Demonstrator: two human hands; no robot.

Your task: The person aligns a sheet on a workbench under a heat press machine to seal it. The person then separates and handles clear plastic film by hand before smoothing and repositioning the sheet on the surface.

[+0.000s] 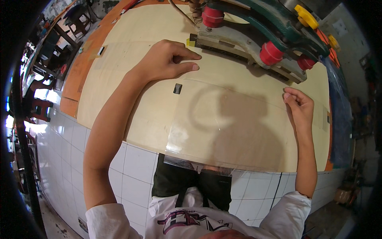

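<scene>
My left hand (169, 59) is over the far middle of a cream board (147, 115), thumb and forefinger apart with nothing seen between them. Just beyond its fingertips is the left end of a long metal bar (238, 51) under a green machine arm (254, 24). On the right, my right hand (300, 104) has its thumb and fingers pinched together below the bar's right end; whatever they grip, if anything, is too small to make out. Between my forearms a clear plastic sheet (191, 131) lies flat, its near end hanging over the board's front edge.
A small black piece (177, 88) sits left of the sheet, with another small black-and-white piece (101, 51) at the far left. Red cylinders (272, 53) and yellow knobs (306, 16) are on the machine. Blue plastic (341, 119) hangs at the right edge. White floor tiles (135, 163) show below.
</scene>
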